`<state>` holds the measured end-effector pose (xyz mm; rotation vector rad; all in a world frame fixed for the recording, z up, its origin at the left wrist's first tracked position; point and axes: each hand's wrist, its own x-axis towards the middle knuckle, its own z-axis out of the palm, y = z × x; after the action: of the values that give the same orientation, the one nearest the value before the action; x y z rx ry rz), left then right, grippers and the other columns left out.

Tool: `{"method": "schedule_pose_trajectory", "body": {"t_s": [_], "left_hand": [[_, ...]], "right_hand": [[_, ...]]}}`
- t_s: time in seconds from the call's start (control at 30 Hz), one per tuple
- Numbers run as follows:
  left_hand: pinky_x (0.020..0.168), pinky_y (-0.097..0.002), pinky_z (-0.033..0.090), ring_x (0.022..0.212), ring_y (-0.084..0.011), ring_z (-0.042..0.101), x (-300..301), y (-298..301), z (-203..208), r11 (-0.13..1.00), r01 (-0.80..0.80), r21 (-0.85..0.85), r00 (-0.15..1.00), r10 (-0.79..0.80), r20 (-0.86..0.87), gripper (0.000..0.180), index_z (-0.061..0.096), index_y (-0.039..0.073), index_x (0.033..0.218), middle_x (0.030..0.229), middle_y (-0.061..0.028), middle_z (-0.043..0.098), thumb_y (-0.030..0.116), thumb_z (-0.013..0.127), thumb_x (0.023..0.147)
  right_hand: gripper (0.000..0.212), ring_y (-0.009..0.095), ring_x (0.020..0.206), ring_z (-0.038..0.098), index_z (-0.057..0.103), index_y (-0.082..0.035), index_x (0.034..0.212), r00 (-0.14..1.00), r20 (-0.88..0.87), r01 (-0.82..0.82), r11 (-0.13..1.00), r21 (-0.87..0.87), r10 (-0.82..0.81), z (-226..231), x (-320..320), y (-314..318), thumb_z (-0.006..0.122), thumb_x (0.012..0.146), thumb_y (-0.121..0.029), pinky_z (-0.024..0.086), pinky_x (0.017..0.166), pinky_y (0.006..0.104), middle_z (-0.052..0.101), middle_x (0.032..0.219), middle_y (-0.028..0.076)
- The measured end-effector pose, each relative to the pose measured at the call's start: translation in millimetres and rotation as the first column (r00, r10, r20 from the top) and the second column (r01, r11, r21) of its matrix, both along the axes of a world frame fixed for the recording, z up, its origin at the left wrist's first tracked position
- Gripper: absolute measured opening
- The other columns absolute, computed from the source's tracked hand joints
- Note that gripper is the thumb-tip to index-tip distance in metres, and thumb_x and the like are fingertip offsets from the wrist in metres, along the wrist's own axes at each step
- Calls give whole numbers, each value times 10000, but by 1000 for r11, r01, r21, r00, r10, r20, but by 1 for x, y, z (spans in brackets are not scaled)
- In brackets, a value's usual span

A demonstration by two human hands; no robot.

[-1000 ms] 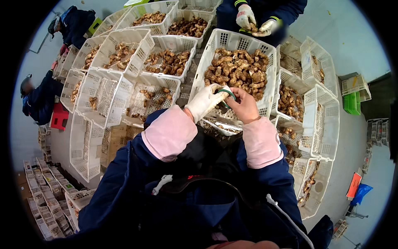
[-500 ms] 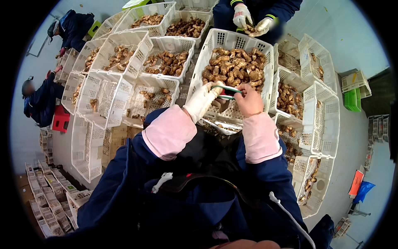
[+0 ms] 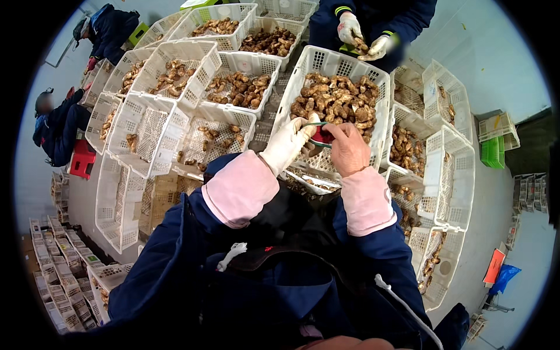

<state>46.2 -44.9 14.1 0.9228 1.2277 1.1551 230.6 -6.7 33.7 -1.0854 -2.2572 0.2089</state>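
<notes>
Barely shifted since a second ago: gloved left hand [image 3: 289,143] and bare right hand [image 3: 348,149] meeting over the mushroom crate [image 3: 303,70], fingers clamped on what looks like green-handled scissors [image 3: 319,135], lying crosswise between them.

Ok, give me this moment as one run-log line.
left hand: gloved, on scissors | right hand: bare, holding scissors | where: over near rim of full mushroom crate | co-worker's gloved hands: across crate, handling mushrooms

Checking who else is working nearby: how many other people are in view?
3: one across the full crate, gloved hands showing; two at far left, upper and lower. More may be hidden.
</notes>
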Motion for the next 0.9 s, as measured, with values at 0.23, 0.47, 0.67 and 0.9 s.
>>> {"method": "schedule_pose_trajectory", "body": {"t_s": [0.23, 0.47, 0.67, 0.9], "left_hand": [[755, -416, 484, 855, -365, 630, 10, -7, 5, 965, 120, 235, 829, 32, -558, 214, 594, 15, 1015, 918, -190, 648, 205, 651, 932], [742, -450, 463, 901, -442, 580, 17, -11, 5, 870, 434, 234, 591, -79, -803, 235, 561, -3, 976, 886, -220, 601, 196, 670, 913], [777, -416, 488, 909, -390, 621, 20, -10, 14, 865, 282, 416, 799, 28, -601, 254, 585, 12, 1110, 940, -187, 633, 190, 642, 939], [706, -409, 481, 820, -362, 618, 35, -26, 14, 814, 447, 371, 680, -39, -732, 193, 594, 26, 972, 877, -163, 626, 150, 698, 865]], "right_hand": [[138, 205, 537, 501, 678, -132, 980, 955, 296, 131, 903, -410, -5, -26, -4, -3, 560, 911, -155, 475, 518, 346, 459, 622, 17], [107, 89, 524, 378, 503, -88, 862, 333, -456, -852, -56, -520, -825, -42, 16, 18, 463, 962, -84, 334, 430, 237, 451, 691, -13], [333, 147, 941, 612, 558, 54, 1262, 799, -520, -242, 630, -738, -301, -45, -8, 10, 429, 962, -13, 494, 794, 254, 644, 1112, 129], [470, 232, 1143, 585, 486, -22, 1373, 614, -709, -740, 61, -670, -346, -36, -33, 39, 503, 1006, -315, 480, 945, 358, 606, 1274, 136]]}}
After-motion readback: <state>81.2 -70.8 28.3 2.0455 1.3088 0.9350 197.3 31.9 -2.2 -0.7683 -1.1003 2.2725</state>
